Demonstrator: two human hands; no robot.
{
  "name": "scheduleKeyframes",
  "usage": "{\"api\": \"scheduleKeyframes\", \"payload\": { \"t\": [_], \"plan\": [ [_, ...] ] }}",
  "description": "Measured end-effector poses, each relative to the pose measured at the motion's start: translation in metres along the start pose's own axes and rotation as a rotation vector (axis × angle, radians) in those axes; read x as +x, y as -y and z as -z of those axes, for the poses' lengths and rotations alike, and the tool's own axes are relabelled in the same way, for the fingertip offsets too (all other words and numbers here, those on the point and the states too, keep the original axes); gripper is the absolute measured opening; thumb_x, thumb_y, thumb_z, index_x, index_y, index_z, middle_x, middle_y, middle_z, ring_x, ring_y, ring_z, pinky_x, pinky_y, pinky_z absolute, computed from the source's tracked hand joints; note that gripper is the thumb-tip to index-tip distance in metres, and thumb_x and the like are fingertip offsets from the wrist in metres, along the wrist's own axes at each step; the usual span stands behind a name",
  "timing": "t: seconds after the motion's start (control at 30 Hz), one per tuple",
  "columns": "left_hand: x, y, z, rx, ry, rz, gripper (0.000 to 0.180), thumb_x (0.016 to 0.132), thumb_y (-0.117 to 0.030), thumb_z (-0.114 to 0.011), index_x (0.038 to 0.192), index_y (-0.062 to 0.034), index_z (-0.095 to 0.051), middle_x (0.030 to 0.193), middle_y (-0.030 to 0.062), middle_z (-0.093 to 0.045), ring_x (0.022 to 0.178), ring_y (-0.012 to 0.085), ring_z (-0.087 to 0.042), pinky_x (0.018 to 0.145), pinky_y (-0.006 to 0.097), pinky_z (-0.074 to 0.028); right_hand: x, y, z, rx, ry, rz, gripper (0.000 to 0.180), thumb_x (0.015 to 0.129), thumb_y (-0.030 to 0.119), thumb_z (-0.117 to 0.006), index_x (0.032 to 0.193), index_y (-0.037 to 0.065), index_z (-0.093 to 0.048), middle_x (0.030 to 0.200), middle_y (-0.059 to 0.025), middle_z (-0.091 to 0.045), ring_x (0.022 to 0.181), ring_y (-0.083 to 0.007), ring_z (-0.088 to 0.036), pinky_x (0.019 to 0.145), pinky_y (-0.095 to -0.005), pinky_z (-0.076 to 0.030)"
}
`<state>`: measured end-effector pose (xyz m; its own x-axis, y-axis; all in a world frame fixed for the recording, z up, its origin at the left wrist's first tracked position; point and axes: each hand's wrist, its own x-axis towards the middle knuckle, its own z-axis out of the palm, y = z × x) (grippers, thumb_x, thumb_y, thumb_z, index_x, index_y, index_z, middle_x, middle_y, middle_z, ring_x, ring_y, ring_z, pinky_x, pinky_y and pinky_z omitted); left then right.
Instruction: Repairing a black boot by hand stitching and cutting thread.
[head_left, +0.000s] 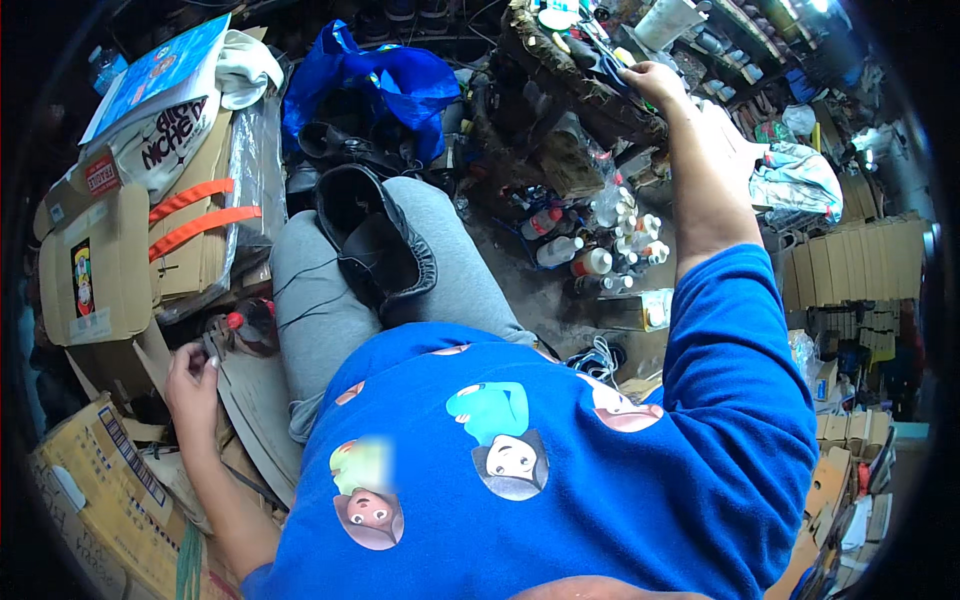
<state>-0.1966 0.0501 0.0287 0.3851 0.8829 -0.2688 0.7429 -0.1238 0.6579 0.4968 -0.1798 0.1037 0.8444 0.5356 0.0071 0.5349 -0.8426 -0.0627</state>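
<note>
A black leather shoe (375,240) rests on my lap between my thighs, its opening toward the far side. Loose dark laces (308,290) trail from it over my left thigh. My left hand (192,382) hangs beside that thigh, next to a cardboard sheet (250,420); its fingers are loosely bent, the thumb apart, and I see nothing held. Stretched far forward to the right, my right hand (655,85) is over a cluttered work stand (545,50). Its fingers close on something dark among the tools there, too small to make out.
Cardboard boxes (100,250) and an orange-strapped bag stand at the left. A blue plastic bag (400,90) and dark shoes lie ahead. Several bottles (590,262) crowd the floor below the stand. A striped-lace shoe (595,360) sits right of my lap; stacked cardboard (860,260) is farther right.
</note>
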Motion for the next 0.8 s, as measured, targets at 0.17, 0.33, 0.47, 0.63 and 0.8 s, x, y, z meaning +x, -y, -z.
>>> {"api": "scheduleKeyframes", "payload": {
  "t": [0.17, 0.33, 0.47, 0.63, 0.8],
  "plan": [
    [0.008, -0.059, -0.047, 0.044, -0.115, -0.481, 0.024, 0.078, -0.005, -0.064, 0.102, -0.0008, -0.061, 0.101, 0.0129, -0.06, 0.09, 0.0233, -0.06, 0.081, 0.032, -0.047, 0.014, 0.007, 0.008, -0.263, 0.083, 0.085, 0.058, 0.076, 0.061, -0.06, 0.104, 0.01, -0.069, 0.096, -0.0126, -0.068, 0.092, -0.0266, -0.064, 0.084, -0.036, -0.047],
    [0.014, -0.137, -0.108, -0.125, 0.188, -0.787, 0.031, 0.075, -0.007, -0.068, 0.105, -0.0005, -0.061, 0.105, 0.0147, -0.061, 0.093, 0.024, -0.062, 0.084, 0.032, -0.048, 0.03, -0.013, 0.019, -0.221, 0.148, 0.064, 0.054, 0.08, 0.052, -0.058, 0.091, 0.001, -0.069, 0.088, -0.019, -0.068, 0.085, -0.0316, -0.065, 0.078, -0.0392, -0.047],
    [0.035, -0.158, -0.141, -0.058, 0.236, -0.958, 0.026, 0.076, -0.018, -0.068, 0.096, -0.0027, -0.06, 0.098, 0.0169, -0.062, 0.094, 0.0348, -0.058, 0.083, 0.04, -0.047, 0.022, -0.021, 0.04, -0.336, 0.015, 0.117, 0.052, 0.084, 0.048, -0.051, 0.089, 0.0, -0.068, 0.083, -0.0188, -0.067, 0.081, -0.0302, -0.064, 0.077, -0.038, -0.047],
    [0.034, -0.157, -0.151, 0.196, 0.274, -0.778, 0.025, 0.077, -0.019, -0.067, 0.094, -0.0029, -0.06, 0.089, 0.0167, -0.064, 0.088, 0.0352, -0.06, 0.079, 0.043, -0.048, -0.061, 0.008, 0.069, 0.635, 0.167, 0.127, 0.036, 0.089, 0.034, -0.055, 0.1, 0.001, -0.064, 0.084, -0.0012, -0.064, 0.071, -0.0085, -0.057, 0.064, -0.0244, -0.042],
    [0.043, -0.15, -0.153, -0.107, 0.388, -0.676, 0.024, 0.082, -0.015, -0.059, 0.102, -0.0029, -0.061, 0.096, 0.0173, -0.066, 0.091, 0.0333, -0.063, 0.078, 0.041, -0.049, -0.184, 0.057, 0.049, 0.952, 0.416, 0.442, 0.051, 0.082, 0.039, -0.065, 0.109, -0.003, -0.058, 0.09, -0.0071, -0.062, 0.081, -0.0141, -0.058, 0.078, -0.0262, -0.043]
  ]
}}
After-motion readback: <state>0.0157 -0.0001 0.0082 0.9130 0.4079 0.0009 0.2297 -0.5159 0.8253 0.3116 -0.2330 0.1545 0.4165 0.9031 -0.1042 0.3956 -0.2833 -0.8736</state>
